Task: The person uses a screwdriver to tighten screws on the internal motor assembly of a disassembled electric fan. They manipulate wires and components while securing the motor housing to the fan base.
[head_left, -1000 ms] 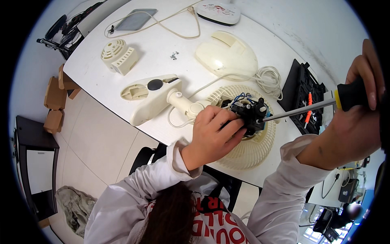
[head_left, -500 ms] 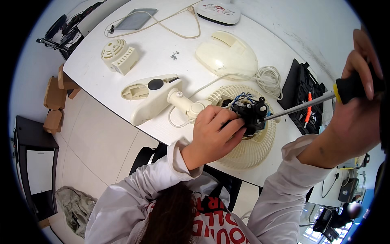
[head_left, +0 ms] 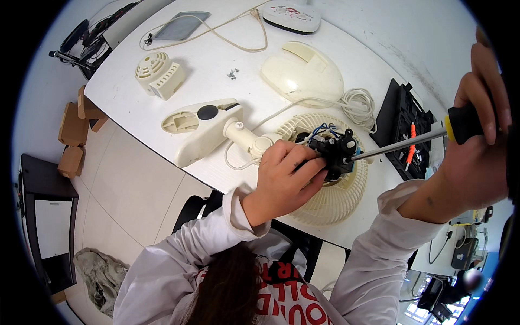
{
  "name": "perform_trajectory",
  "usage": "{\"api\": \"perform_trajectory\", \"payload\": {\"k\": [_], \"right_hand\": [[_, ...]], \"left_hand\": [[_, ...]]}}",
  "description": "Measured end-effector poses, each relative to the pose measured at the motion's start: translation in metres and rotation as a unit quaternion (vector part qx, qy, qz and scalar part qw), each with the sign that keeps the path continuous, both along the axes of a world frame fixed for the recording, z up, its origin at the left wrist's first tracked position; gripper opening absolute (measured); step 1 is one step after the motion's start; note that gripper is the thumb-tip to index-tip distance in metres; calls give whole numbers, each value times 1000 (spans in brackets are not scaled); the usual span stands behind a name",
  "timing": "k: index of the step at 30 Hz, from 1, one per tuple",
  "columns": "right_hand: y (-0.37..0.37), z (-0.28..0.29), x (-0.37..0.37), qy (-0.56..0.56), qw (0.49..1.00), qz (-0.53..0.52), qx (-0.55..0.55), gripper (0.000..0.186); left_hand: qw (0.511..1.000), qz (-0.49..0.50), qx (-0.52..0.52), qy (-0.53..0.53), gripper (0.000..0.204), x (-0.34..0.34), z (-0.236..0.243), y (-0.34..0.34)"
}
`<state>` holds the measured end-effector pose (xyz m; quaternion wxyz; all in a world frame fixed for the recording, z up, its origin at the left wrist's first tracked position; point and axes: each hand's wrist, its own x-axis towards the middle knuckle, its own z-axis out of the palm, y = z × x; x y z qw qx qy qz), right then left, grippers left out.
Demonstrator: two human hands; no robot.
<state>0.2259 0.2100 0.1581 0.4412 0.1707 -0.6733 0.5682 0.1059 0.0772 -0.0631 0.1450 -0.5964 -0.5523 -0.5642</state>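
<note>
My left hand (head_left: pixel 287 179) is closed on a black motor assembly (head_left: pixel 338 154) with blue wires, lying in a round cream fan cage (head_left: pixel 341 211). My right hand (head_left: pixel 474 146), at the right edge, grips the black-and-yellow handle of a long screwdriver (head_left: pixel 401 145), whose tip meets the motor assembly. Left of the cage, a cream fan stand (head_left: pixel 195 141) with a jointed neck lies on its side on the white table (head_left: pixel 238 86). A cream dome cover (head_left: pixel 300 73) and coiled white cord (head_left: pixel 357 108) lie just behind.
Cream vented housing (head_left: pixel 157 76), small screws (head_left: pixel 233 74), a grey tray (head_left: pixel 179 27) and a white oval item (head_left: pixel 292 16) occupy the table. An open black toolbox (head_left: pixel 401 130) with an orange tool is at right. Cardboard boxes (head_left: pixel 70 124) and a dark cabinet (head_left: pixel 46 216) stand at left.
The fingers of my right hand shift around the screwdriver handle, and the handle tilts slightly. My left hand and the motor assembly stay in place.
</note>
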Motion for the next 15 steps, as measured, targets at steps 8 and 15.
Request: {"api": "perform_trajectory", "payload": {"k": [8, 15], "right_hand": [[1, -2, -3, 1, 1000, 5, -1, 40], [2, -1, -3, -3, 1000, 14, -3, 41]], "left_hand": [[1000, -1, -1, -2, 26, 0, -2, 0], [1000, -2, 2, -1, 26, 0, -1, 0]]}}
